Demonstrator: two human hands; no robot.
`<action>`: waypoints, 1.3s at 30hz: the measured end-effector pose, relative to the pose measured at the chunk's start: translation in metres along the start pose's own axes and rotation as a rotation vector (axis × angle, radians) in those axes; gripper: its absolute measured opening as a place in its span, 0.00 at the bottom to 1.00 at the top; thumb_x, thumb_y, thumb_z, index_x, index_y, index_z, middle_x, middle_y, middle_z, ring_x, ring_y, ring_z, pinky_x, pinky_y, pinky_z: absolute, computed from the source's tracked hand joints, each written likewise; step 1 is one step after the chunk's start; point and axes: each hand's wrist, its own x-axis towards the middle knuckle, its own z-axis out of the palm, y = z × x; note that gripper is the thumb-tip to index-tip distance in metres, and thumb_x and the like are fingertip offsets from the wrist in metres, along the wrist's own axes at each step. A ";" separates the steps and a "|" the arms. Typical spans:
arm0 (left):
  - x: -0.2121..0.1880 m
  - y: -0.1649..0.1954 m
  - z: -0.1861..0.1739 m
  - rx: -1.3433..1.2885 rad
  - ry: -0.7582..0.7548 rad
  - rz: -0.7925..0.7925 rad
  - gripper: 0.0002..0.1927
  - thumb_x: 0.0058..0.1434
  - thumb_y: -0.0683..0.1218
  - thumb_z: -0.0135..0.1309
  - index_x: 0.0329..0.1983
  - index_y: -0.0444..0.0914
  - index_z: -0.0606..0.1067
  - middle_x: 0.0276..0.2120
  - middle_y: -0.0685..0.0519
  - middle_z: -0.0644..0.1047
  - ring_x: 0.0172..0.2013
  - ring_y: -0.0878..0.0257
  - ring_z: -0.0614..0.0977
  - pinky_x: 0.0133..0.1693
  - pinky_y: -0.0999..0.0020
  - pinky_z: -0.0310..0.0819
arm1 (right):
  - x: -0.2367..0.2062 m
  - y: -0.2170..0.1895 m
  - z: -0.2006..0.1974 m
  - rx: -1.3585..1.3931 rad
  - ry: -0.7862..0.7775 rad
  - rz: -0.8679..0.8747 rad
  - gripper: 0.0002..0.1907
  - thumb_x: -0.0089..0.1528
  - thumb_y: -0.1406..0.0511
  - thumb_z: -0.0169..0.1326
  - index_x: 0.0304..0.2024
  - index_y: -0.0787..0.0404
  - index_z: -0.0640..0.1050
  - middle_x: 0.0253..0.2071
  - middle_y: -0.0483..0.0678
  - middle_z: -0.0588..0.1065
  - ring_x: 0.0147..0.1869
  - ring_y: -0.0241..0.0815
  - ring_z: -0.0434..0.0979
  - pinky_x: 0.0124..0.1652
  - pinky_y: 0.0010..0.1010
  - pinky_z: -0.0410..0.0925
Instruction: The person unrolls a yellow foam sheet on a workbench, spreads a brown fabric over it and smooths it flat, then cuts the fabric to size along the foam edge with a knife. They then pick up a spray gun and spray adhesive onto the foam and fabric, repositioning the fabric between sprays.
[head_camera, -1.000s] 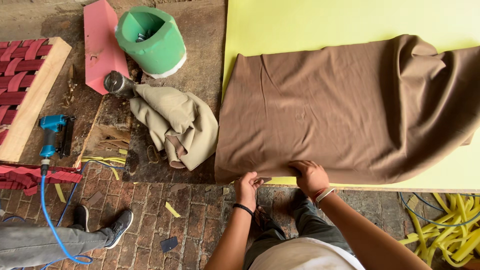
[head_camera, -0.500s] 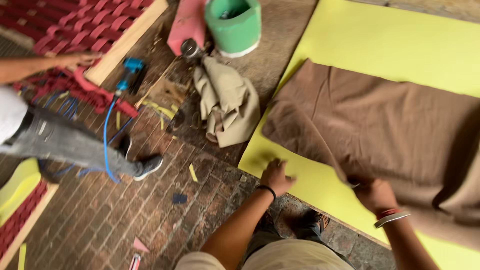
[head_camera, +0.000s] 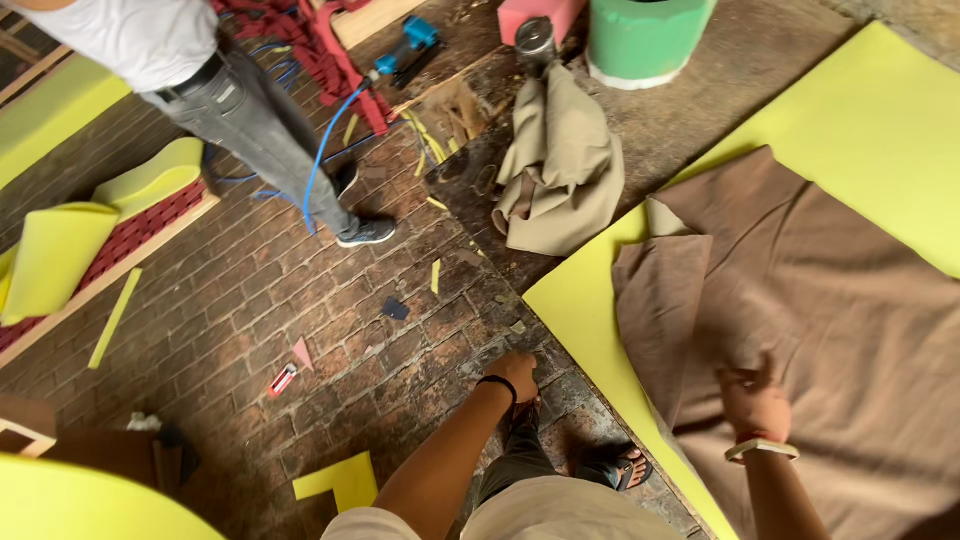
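Observation:
A large brown fabric lies spread over a yellow foam sheet on the right. Its near left edge is folded back on itself. My right hand, blurred and with a bangle at the wrist, hovers on the fabric just right of that fold, fingers apart, gripping nothing that I can see. My left hand, with a black wristband, hangs over the brick floor beside the foam's corner, fingers curled with nothing in them.
A crumpled beige cloth lies left of the foam, with a green bucket behind it. Another person stands at the upper left near a blue air tool and its hose. Yellow foam pieces and scraps litter the bricks.
My view has swung left and down. The fabric's left edge is now folded over. My left hand has left the foam and hangs above the floor; my right hand has moved onto the fabric.

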 end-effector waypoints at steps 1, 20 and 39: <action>-0.003 -0.006 0.002 -0.081 -0.015 -0.002 0.24 0.68 0.45 0.53 0.66 0.37 0.68 0.48 0.40 0.79 0.39 0.47 0.84 0.40 0.53 0.82 | 0.008 -0.004 -0.005 0.065 0.127 -0.031 0.49 0.61 0.51 0.62 0.75 0.67 0.56 0.51 0.57 0.81 0.54 0.57 0.79 0.52 0.47 0.70; 0.007 0.091 0.035 -0.411 0.256 0.450 0.14 0.61 0.49 0.58 0.48 0.41 0.81 0.44 0.49 0.84 0.47 0.57 0.85 0.50 0.61 0.78 | -0.026 0.001 -0.045 -0.274 -0.352 0.050 0.50 0.61 0.47 0.55 0.79 0.38 0.44 0.46 0.59 0.80 0.50 0.59 0.80 0.49 0.47 0.72; 0.053 0.175 -0.038 -1.385 0.312 0.186 0.27 0.50 0.46 0.63 0.55 0.34 0.75 0.51 0.46 0.78 0.47 0.55 0.78 0.45 0.59 0.72 | -0.118 0.029 -0.014 -0.360 -0.419 -0.262 0.54 0.50 0.37 0.66 0.72 0.38 0.56 0.64 0.47 0.69 0.66 0.49 0.70 0.60 0.40 0.66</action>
